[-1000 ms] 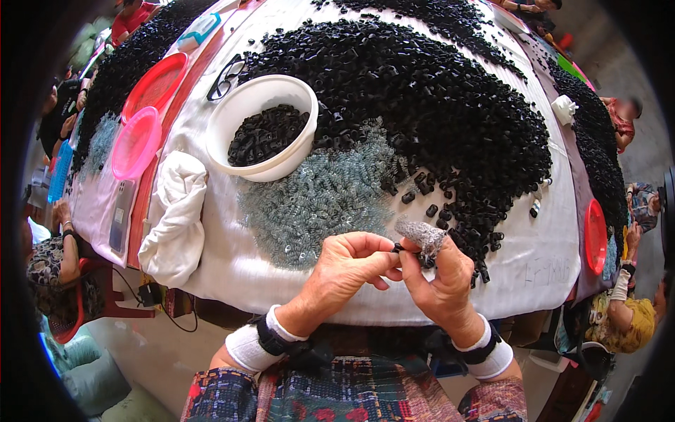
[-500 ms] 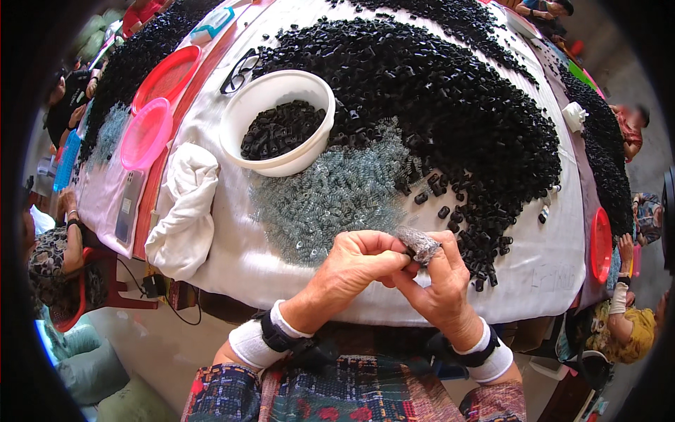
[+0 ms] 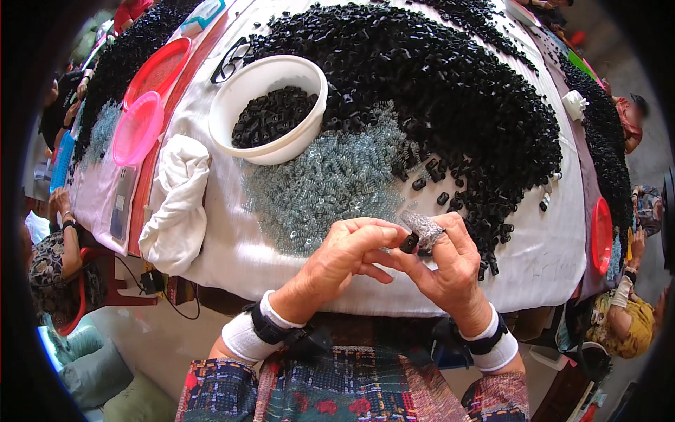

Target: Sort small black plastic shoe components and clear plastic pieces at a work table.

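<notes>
My right hand (image 3: 453,264) pinches a small black plastic part (image 3: 409,244) between its thumb and a fingertip. A silvery grey wrapping (image 3: 424,232) covers that finger. Just left of the part is my left hand (image 3: 351,250), thumb and forefinger drawn together, lower fingers loosely curled. What sits in that pinch, if anything, is too small to make out. Both hands are above the near edge of the white-covered table (image 3: 260,264). Beyond them lie a heap of small metal springs (image 3: 323,190) and a large heap of black plastic parts (image 3: 450,91).
A white bowl (image 3: 320,116) of black parts stands behind the springs. Left of it are black-framed glasses (image 3: 228,62) and a crumpled white cloth (image 3: 176,204). Pink (image 3: 138,130) and red (image 3: 158,70) baskets and a phone (image 3: 122,200) lie farther left. Other people sit at both sides.
My left hand's fingertips have drawn slightly back from the black part, which now shows more plainly in my right hand. The view has shifted a little, moving the table contents up and left.
</notes>
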Demonstrator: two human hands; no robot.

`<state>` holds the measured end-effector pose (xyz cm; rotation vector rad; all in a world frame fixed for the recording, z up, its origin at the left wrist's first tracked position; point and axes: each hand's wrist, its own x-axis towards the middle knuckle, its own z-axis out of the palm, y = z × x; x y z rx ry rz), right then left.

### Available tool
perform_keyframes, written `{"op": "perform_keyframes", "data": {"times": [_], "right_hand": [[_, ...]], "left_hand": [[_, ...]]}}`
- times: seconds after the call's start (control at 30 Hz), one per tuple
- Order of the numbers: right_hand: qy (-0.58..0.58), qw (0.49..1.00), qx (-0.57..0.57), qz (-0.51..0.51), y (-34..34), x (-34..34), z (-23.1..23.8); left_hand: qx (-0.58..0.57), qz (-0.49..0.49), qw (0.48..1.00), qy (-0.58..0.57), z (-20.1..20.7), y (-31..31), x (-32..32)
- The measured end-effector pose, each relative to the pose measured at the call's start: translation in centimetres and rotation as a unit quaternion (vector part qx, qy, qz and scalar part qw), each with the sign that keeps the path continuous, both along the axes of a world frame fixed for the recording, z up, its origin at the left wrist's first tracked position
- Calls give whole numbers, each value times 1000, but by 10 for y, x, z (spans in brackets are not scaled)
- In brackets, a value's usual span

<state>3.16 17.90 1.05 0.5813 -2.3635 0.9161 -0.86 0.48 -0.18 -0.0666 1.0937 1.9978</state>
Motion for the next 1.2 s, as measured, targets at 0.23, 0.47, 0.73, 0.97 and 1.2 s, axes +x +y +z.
{"op": "perform_keyframes", "data": {"times": [0.23, 0.47, 0.73, 0.97, 1.2], "right_hand": [[28, 998, 57, 30, 6, 3, 2], [-106, 993, -45, 5, 19, -5, 23], [-163, 972, -100, -132, 53, -24, -10], [-69, 993, 91, -41, 43, -44, -15], [-74, 988, 133, -11, 43, -59, -24]], "left_hand": [[-43, -58, 992, 107, 5, 4, 3], [-7, 33, 995, 96, 18, -11, -12], [88, 299, 948, 70, 44, -58, -76], [139, 230, 962, 48, 37, -65, -71], [91, 159, 982, 36, 24, -44, -46]]}}
